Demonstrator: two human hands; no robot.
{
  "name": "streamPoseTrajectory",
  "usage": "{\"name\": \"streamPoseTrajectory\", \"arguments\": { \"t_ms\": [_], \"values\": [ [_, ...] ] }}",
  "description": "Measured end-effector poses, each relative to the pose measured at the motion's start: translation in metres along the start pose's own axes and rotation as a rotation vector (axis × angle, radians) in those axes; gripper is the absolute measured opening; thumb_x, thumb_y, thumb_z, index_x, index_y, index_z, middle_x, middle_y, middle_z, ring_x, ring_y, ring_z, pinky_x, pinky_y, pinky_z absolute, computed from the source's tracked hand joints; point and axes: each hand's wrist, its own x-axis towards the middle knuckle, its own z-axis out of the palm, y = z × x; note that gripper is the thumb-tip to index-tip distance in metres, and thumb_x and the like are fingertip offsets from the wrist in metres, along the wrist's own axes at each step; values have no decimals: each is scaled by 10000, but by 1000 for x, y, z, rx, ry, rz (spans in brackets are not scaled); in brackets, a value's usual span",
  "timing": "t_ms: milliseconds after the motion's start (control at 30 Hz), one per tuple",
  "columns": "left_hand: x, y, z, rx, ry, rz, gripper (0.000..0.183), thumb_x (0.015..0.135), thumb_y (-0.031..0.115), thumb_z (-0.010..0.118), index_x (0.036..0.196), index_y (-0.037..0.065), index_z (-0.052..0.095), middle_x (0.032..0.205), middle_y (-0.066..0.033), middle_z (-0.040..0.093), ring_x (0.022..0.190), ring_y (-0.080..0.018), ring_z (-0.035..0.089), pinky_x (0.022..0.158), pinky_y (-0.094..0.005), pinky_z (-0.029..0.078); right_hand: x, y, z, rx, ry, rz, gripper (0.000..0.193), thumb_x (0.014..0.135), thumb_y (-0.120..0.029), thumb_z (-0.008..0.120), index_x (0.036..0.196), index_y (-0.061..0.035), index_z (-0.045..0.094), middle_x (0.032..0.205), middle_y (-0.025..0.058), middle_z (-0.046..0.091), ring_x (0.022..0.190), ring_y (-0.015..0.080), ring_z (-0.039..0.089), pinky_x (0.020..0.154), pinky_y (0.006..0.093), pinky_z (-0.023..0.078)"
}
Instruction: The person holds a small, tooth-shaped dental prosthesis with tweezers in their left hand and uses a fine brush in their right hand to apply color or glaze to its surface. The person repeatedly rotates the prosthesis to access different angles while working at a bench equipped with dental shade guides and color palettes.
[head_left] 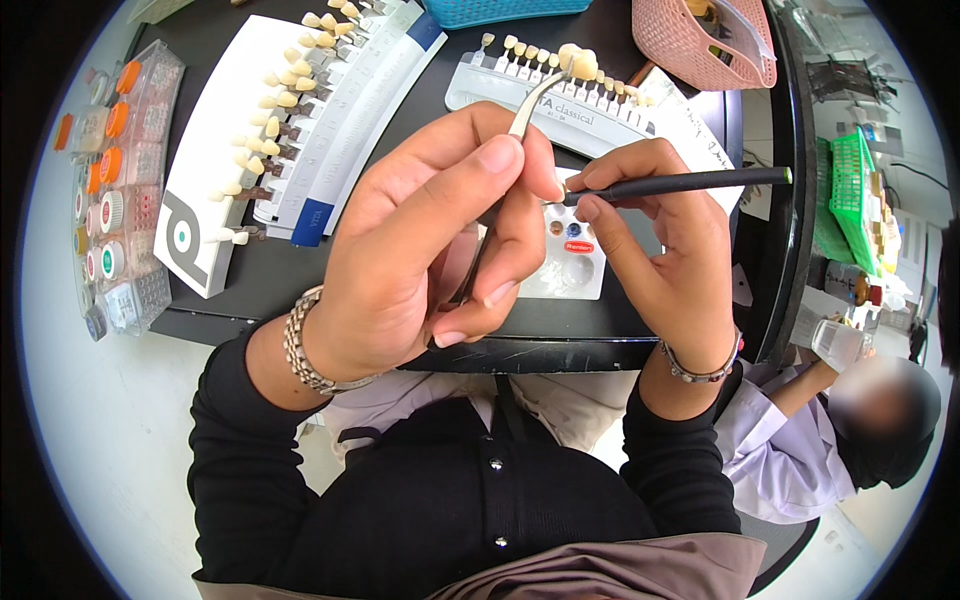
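Observation:
My left hand (410,230) is closed round curved metal tweezers (524,112), pinched between thumb and forefinger. Between the tweezers' tips sits a cream-coloured tooth crown (578,62), raised in front of a shade guide. My right hand (670,230) grips a slim black-handled tool (690,184), its pale-tipped end pointing right. The tool's other end comes close to my left fingertips, and its working tip is too small to make out. Below the fingers lies a white mixing palette (560,285) with small wells of brown and blue colour, partly hidden by my left hand.
A large tooth shade guide (225,130) stands at the left, with a smaller one (480,88) behind my hands. Clear boxes with orange-lidded jars (125,120) line the left edge. A pink basket (690,50) and blue basket (500,8) are at the back. Another person (780,440) sits at right.

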Motion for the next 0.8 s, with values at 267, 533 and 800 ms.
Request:
{"name": "streamPoseTrajectory", "arguments": {
  "t_ms": [267, 533, 800],
  "values": [
    [0, 0, 1, -18, 22, -7, 221, 903, 240, 245, 867, 53, 358, 437, -23, 331, 249, -53, 214, 243, -162, 209, 0, -4, -1, 175, 106, 54, 124, 690, 67, 568, 779, 16, 497, 761, 59, 547, 664, 125, 569, 600, 209, 454],
    [1, 1, 0, -113, -66, -125, 216, 901, 220, 254, 854, 42, 367, 438, -30, 342, 252, -50, 211, 251, -154, 214, 0, -8, -24, 608, 446, -238, 137, 848, -31, 380, 976, 1, 416, 956, 175, 488, 725, 144, 503, 700, 265, 431],
    [1, 2, 0, -77, -144, -190, 206, 894, 206, 269, 834, 34, 365, 431, -49, 369, 265, -49, 231, 261, -147, 228, -5, -13, -24, 847, 277, -295, 139, 852, -46, 383, 991, -36, 371, 989, 144, 399, 762, 132, 453, 742, 276, 396]
  ]
}}
